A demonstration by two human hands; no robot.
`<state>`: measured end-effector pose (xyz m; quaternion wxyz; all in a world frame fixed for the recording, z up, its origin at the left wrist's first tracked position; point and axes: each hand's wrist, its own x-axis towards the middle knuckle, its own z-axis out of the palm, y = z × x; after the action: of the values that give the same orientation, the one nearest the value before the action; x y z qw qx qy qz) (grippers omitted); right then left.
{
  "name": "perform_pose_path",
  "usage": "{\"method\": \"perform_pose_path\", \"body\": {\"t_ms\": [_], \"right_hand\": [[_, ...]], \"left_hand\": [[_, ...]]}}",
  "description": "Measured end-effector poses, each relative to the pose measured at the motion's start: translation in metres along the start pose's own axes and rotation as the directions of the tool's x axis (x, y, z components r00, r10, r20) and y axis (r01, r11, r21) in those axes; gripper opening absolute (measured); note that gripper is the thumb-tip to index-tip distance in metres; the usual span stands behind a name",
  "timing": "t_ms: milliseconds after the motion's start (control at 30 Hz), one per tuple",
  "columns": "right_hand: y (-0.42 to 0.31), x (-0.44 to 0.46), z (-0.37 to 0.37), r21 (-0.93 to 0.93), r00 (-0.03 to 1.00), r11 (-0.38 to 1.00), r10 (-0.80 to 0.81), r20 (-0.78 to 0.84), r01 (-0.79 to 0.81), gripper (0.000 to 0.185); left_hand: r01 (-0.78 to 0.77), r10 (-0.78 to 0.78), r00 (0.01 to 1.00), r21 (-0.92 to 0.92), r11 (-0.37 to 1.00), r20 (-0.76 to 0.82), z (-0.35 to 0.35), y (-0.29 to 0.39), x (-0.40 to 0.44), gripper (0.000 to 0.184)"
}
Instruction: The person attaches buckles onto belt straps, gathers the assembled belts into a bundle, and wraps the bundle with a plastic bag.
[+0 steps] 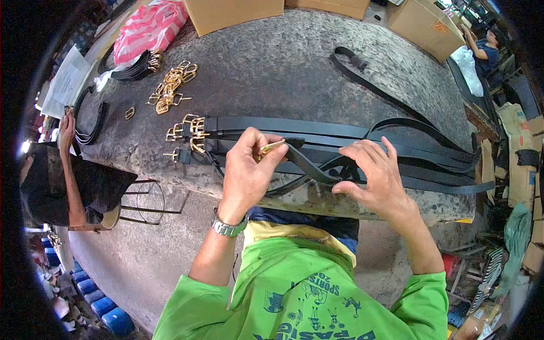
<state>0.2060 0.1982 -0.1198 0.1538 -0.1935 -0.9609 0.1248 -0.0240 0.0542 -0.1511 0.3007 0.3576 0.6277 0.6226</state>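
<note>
Gold buckle (266, 148) on one black belt (307, 162) sits pinched in the left hand (247, 167) above the near surface (272, 73); the right hand (372, 173) hovers, spread wide. Left lie one lone buckle (130, 113), one buckle pile (170, 88).

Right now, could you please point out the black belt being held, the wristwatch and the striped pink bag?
Held black belt (307, 163): head view, on its strap.
Wristwatch (228, 229): head view, on its bracelet.
Striped pink bag (149, 33): head view, on its middle.
</note>
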Motion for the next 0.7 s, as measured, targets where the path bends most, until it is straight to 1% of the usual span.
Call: {"method": "perform_pose_path", "body": {"t_ms": [33, 100, 133, 200, 233, 300, 333, 367, 400, 433, 500, 533, 567, 633, 667, 700], "right_hand": [[0.000, -0.001, 0.001, -0.001, 1.000, 1.000, 0.006, -0.001, -0.006, 0.067], [-0.001, -0.001, 0.005, 0.000, 0.998, 1.000, -0.029, -0.050, 0.029, 0.053], [0.000, -0.001, 0.008, 0.002, 0.998, 1.000, -0.029, -0.048, 0.029, 0.053], [0.003, 0.000, 0.014, -0.023, 0.993, 0.995, -0.098, -0.060, 0.097, 0.038], [0.004, 0.002, 0.017, -0.022, 0.993, 0.995, -0.100, -0.060, 0.099, 0.038], [0.002, 0.010, 0.024, -0.044, 0.979, 0.990, -0.142, -0.147, 0.137, 0.026], [0.000, 0.014, 0.025, -0.043, 0.979, 0.989, -0.143, -0.148, 0.139, 0.026], [-0.003, 0.018, 0.026, -0.050, 0.980, 0.991, -0.129, -0.149, 0.122, 0.027], [-0.006, 0.021, 0.027, -0.056, 0.982, 0.993, -0.115, -0.150, 0.108, 0.028], [-0.011, 0.024, 0.028, -0.052, 0.981, 0.992, -0.120, -0.150, 0.114, 0.028], [-0.019, 0.028, 0.031, -0.017, 0.980, 0.988, -0.154, -0.126, 0.153, 0.032], [-0.020, 0.029, 0.034, -0.009, 0.983, 0.986, -0.167, -0.082, 0.167, 0.039], [-0.022, 0.031, 0.037, -0.005, 0.982, 0.985, -0.170, -0.082, 0.170, 0.039], [-0.026, 0.035, 0.042, 0.067, 0.987, 0.984, -0.162, -0.020, 0.163, 0.043], [-0.028, 0.036, 0.041, 0.124, 0.987, 0.984, -0.136, 0.087, 0.125, 0.048], [-0.030, 0.038, 0.038, 0.126, 0.987, 0.984, -0.137, 0.088, 0.126, 0.048]], "left_hand": [[0.000, 0.000, 1.000, 0.000, 1.000, 0.006, -0.001, -0.001, 0.000, 0.027], [-0.037, 0.035, 0.999, -0.091, 0.995, -0.023, -0.005, -0.004, -0.001, 0.025], [-0.039, 0.037, 0.999, -0.094, 0.995, -0.018, -0.008, -0.004, -0.001, 0.023], [-0.024, 0.021, 1.000, -0.105, 0.994, -0.023, -0.013, 0.001, -0.003, 0.022], [-0.010, 0.008, 1.000, -0.117, 0.993, -0.025, -0.015, 0.004, -0.004, 0.021], [-0.013, 0.010, 1.000, -0.131, 0.991, -0.021, -0.020, 0.013, -0.008, 0.019], [-0.087, 0.085, 0.996, 0.066, 0.994, 0.021, -0.023, 0.022, -0.011, 0.024], [-0.165, 0.150, 0.986, 0.258, 0.952, 0.076, -0.026, 0.027, -0.012, 0.032], [-0.267, 0.237, 0.963, 0.324, 0.907, 0.131, -0.031, 0.029, -0.011, 0.035], [-0.265, 0.236, 0.964, 0.329, 0.906, 0.126, -0.033, 0.029, -0.013, 0.035], [-0.249, 0.234, 0.968, 0.364, 0.898, 0.086, -0.035, 0.026, -0.018, 0.026], [-0.289, 0.288, 0.955, 0.403, 0.868, 0.065, -0.034, 0.028, -0.019, 0.028], [-0.286, 0.287, 0.956, 0.407, 0.867, 0.062, -0.035, 0.028, -0.021, 0.028], [-0.415, 0.403, 0.908, 0.377, 0.828, 0.113, -0.037, 0.026, -0.023, 0.028], [-0.437, 0.429, 0.896, 0.396, 0.808, 0.113, -0.036, 0.030, -0.025, 0.026], [-0.435, 0.428, 0.897, 0.397, 0.808, 0.112, -0.037, 0.031, -0.027, 0.026]]}}
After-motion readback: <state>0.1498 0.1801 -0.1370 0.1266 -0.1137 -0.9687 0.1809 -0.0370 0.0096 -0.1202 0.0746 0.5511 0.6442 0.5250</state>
